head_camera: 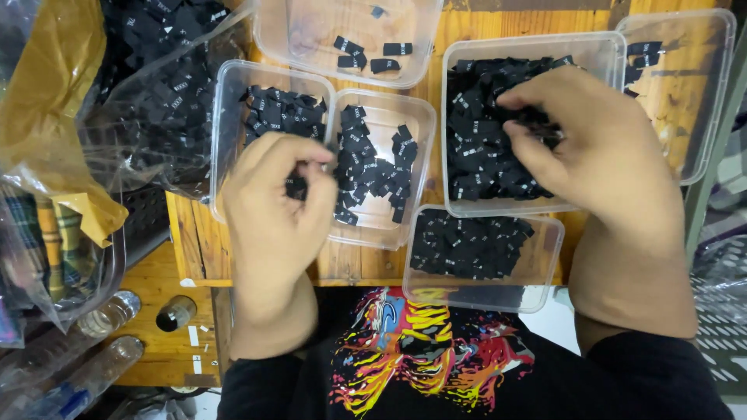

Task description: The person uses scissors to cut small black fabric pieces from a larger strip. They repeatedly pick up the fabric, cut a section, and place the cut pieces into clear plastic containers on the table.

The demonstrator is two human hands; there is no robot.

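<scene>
Several clear plastic tubs on a wooden table hold small black fabric labels. My left hand (274, 204) hovers over the rim between the far-left tub (227, 101) and the middle tub (416, 124), fingers pinched on a black label (296, 187). My right hand (595, 148) reaches into the large full tub (459, 206), fingers curled into the pile of black labels (482, 140). A smaller tub (545, 272) of labels sits at the table's front edge.
A clear plastic bag (167, 85) full of black labels lies at the left. Two nearly empty tubs stand at the back (311, 54) and far right (700, 93). Plastic bottles (105, 315) lie low at the left, on a wooden surface.
</scene>
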